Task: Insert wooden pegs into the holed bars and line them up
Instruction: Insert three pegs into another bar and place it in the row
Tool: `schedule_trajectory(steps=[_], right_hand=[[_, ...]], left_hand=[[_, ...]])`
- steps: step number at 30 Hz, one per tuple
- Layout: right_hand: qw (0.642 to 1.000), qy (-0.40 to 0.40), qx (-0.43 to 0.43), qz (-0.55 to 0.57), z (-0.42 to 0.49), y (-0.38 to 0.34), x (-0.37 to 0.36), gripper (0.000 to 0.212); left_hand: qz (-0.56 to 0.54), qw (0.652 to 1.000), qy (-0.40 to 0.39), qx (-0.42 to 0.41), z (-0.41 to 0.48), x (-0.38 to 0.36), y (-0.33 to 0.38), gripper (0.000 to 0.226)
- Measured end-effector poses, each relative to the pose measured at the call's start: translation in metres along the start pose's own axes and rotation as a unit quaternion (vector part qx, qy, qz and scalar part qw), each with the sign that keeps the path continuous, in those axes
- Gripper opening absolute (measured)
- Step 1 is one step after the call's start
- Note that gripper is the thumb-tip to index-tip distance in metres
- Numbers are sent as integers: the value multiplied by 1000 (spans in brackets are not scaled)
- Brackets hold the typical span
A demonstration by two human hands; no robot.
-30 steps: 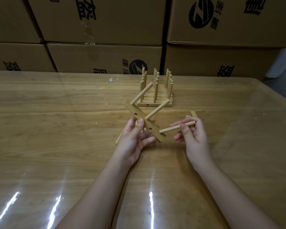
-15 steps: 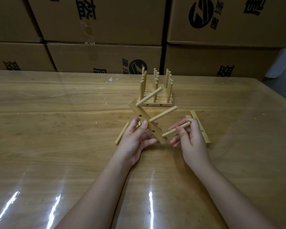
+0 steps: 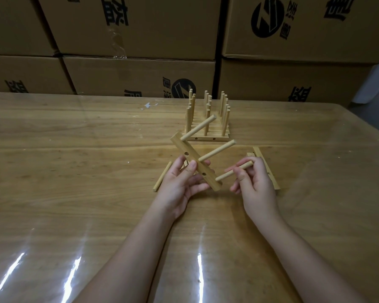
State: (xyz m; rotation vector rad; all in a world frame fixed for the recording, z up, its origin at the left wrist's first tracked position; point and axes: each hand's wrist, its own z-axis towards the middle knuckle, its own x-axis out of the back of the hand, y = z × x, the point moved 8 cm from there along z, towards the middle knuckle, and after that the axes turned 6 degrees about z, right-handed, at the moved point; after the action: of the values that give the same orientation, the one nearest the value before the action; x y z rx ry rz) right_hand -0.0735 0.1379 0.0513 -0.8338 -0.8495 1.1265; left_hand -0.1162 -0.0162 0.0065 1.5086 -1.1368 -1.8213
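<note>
**Third Peg Held at Lower End of Bar**

A loose peg lies on the table, just left of the left hand. That hand's thumb and fingers grip the holed bar, held tilted. An upper peg and a middle peg sit in the bar. The right hand pinches a third peg, its tip at the bar's lower end. Spare bars lie behind the right hand. Finished pegged bars stand farther back.

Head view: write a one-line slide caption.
Left hand grips a two-pegged holed bar; right hand pinches a third peg at its near end.
</note>
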Motion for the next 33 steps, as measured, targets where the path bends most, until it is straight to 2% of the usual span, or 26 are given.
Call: schedule_trajectory(steps=[12,26,29,33], right_hand=[[1000,15,5,7,-2,-1,2,16],[999,35,26,27,-4,-3,6,2],[998,41,33,42,-4,-4,6,6],[998,15,16,54,-6,3,0,26]], left_hand=[[0,1000,-3,3,-1,-1,0,33],[-3,1000,-19,3,-1,-3,-2,32],[-4,1000,-20,4,-1,-4,-1,33],[-17,1000,-23,3,-1,-5,1,30]])
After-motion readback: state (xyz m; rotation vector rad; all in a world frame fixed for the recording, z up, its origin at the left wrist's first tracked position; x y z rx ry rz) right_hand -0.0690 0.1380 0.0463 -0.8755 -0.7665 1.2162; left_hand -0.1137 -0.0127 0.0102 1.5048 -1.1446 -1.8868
